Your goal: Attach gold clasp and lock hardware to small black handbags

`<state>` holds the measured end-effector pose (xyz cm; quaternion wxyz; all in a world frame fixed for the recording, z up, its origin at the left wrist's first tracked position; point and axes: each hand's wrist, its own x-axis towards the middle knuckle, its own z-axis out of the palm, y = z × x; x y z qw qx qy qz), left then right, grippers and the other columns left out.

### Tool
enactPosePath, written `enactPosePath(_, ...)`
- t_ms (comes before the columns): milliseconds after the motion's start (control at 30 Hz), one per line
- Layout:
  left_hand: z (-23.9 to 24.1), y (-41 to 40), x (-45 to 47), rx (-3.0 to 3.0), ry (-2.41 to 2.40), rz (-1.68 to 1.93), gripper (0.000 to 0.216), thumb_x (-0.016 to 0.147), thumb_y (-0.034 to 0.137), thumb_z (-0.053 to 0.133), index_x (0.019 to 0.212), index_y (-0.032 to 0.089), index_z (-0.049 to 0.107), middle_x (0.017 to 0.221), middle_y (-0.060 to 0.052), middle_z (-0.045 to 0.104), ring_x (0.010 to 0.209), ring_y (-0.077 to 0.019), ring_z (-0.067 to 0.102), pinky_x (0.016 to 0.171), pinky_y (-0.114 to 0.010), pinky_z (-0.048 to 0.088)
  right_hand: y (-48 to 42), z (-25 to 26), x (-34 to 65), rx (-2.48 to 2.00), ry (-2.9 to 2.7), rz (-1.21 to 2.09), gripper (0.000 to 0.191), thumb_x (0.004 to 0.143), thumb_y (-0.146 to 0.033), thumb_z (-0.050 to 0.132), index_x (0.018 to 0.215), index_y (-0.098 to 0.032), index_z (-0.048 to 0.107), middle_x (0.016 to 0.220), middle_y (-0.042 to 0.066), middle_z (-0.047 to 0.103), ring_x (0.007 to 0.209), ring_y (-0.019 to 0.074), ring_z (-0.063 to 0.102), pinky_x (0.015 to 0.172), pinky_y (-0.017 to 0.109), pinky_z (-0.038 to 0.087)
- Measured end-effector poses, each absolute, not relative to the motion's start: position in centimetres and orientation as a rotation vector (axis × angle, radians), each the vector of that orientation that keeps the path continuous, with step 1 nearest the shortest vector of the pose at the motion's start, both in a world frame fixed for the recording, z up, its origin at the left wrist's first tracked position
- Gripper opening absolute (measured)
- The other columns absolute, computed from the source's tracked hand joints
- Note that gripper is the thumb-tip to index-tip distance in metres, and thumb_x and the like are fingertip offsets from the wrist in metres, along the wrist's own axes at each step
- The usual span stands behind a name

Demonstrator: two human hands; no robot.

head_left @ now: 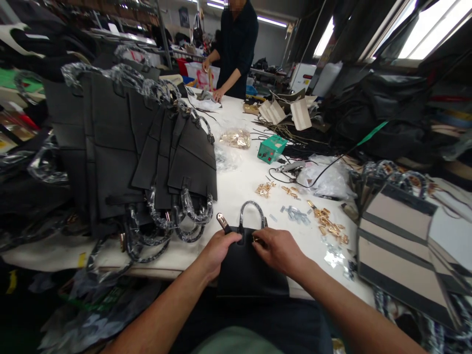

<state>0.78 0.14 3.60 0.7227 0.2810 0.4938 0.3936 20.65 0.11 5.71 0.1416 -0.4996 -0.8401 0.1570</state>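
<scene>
A black handbag panel (254, 275) with a plastic-wrapped handle (252, 204) lies at the table's front edge, partly over my lap. My left hand (216, 253) grips its upper left corner, thumb on top beside the handle's base. A short black strap with a shiny metal end piece (222, 222) sticks up just past that thumb. At the upper right of the panel, my right hand (278, 250) is closed in a pinch on a small gold-coloured metal fitting (257, 240). The fingers hide most of the fitting.
Black bag panels (114, 142) are stacked at left. Gold fittings (330, 226) and thin metal plates (296, 215) lie at right, near a green box (272, 149) with a cord. Beige-striped panels (394, 236) stand far right. A person (238, 49) works across the table.
</scene>
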Motion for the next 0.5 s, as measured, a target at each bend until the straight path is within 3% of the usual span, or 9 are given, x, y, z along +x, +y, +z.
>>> enactPosePath(367,4.16,0.04,0.95,0.642,1.121,0.867,0.014,0.07,0.026,0.067,0.078,0.014,0.068,0.069,-0.002,0.069,0.063,-0.0172,0.063,0.062,-0.028,0.047,0.95,5.07,20.74,-1.443,-2.395,0.569,0.013,0.091,-0.032,0.062,0.099,-0.028,0.071,0.096,-0.002,0.074,0.09,0.0178,0.068,0.078,0.025,0.044)
enactPosePath(500,4.16,-0.11,1.04,0.66,1.108,0.891,0.013,0.069,0.026,0.068,0.077,0.016,0.067,0.067,-0.001,0.068,0.061,-0.0162,0.062,0.061,-0.027,0.045,0.72,5.25,21.14,-1.343,-2.422,0.623,0.018,0.096,-0.03,0.054,0.102,-0.027,0.07,0.09,0.0,0.072,0.085,0.0153,0.067,0.075,0.023,0.044)
